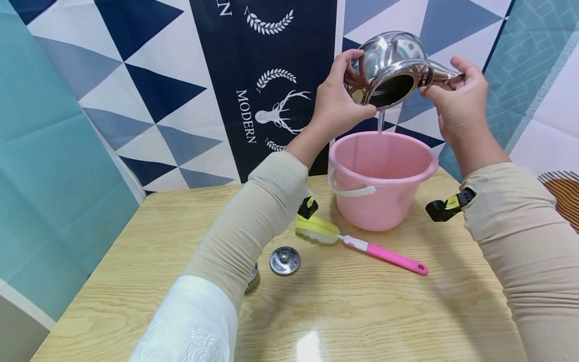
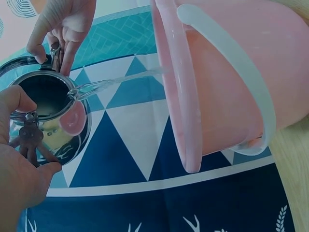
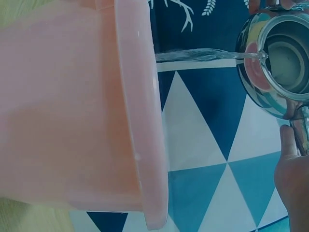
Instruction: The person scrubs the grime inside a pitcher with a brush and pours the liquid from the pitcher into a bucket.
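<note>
A shiny stainless steel teapot (image 1: pixel 393 48) is tipped over the pink bucket (image 1: pixel 384 206), its round mouth turned toward me and downward. Water (image 1: pixel 381 121) streams from the mouth's rim into the bucket. My left hand (image 1: pixel 339 103) grips the pot's left side, thumb by the rim and fingers around the body. On the right, my right hand (image 1: pixel 466 103) holds the pot by a narrow metal part that looks like its spout, thumb beneath. In the left wrist view the teapot's mouth (image 2: pixel 46 94) and both hands show; the right wrist view shows the stream (image 3: pixel 203 55) entering past the bucket rim.
On the wooden table (image 1: pixel 362 311) lie a sponge brush (image 1: pixel 389 254) with a pink handle and yellow head, and a small metal lid (image 1: pixel 285 260). A metal cup-like piece (image 1: pixel 253 279) is partly hidden by my left forearm. A patterned cloth (image 1: pixel 172 100) hangs behind.
</note>
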Tool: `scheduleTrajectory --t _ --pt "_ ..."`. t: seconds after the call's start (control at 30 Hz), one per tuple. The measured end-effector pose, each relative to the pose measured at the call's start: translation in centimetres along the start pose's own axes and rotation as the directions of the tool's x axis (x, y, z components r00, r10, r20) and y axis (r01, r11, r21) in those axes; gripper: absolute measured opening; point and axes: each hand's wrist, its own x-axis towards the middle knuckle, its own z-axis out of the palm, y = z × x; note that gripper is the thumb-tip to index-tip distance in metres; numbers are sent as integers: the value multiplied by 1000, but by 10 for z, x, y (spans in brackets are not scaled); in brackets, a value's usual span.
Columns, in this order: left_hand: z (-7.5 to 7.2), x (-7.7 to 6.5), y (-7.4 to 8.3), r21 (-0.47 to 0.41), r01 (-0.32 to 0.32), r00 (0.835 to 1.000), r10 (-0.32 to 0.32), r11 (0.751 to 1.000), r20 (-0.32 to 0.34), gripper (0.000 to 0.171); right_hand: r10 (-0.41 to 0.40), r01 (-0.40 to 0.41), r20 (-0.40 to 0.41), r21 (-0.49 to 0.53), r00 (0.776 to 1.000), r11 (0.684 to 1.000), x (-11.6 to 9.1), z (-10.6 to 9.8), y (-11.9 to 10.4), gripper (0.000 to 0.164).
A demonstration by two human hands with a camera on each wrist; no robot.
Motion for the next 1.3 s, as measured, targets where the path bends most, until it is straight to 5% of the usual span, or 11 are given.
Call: scheduleTrajectory --t 0.83,1.3 --pt "1 -4 -2 1 -66 998 66 998 -7 83 -62 62 1 -54 998 997 -4 -2 7 82" --pt "3 -8 -10 32 -42 999 42 999 -5 84 9 -4 34 -152 999 988 -3 -5 18 78"
